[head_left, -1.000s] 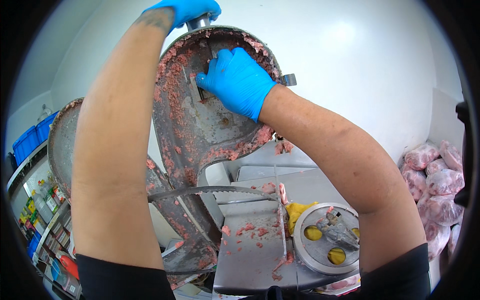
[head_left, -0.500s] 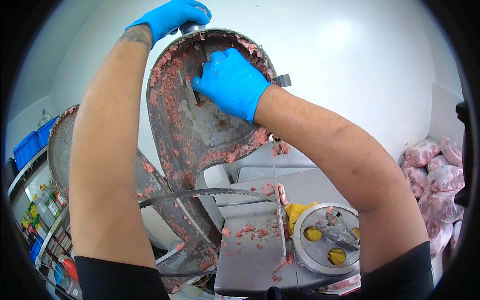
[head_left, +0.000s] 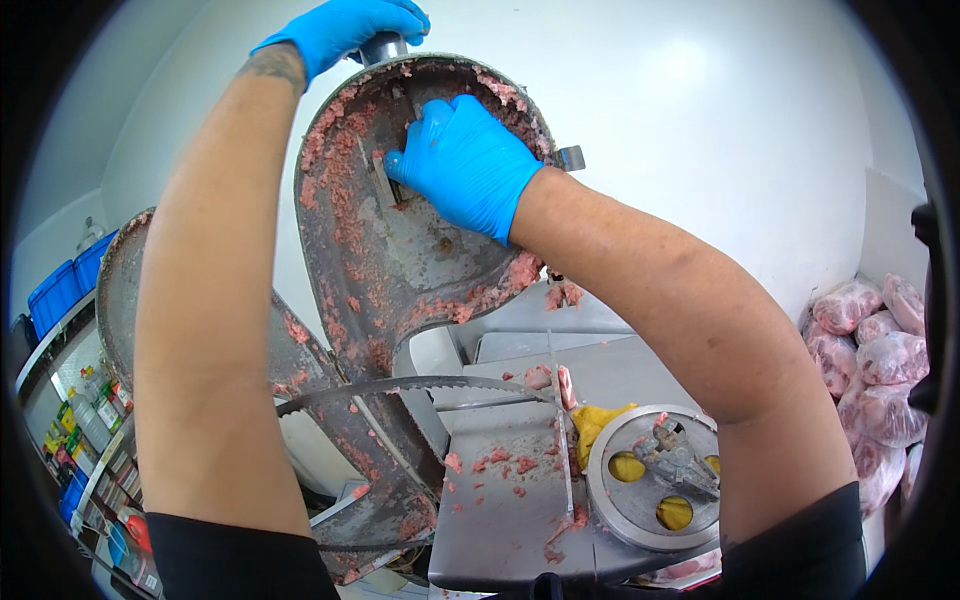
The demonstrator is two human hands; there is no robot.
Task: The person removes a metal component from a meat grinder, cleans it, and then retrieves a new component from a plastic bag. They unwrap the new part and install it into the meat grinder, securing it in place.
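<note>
Since the meat-smeared housing [head_left: 405, 265] stands open beyond the steel table [head_left: 490, 545], the left hand [head_left: 345, 35] grips its top knob [head_left: 384, 48], probably for steadiness, while the right hand [head_left: 465, 165] curls inside, can't tell on what.

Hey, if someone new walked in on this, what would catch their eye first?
Probably the two bright blue gloves: the right hand reaches inside an open metal housing smeared with pink meat scraps, while the left hand is at the metal knob on top. Below, a toothed blade curves across the view, and a round metal wheel lies lower right. Bagged meat is piled at the far right.
</note>
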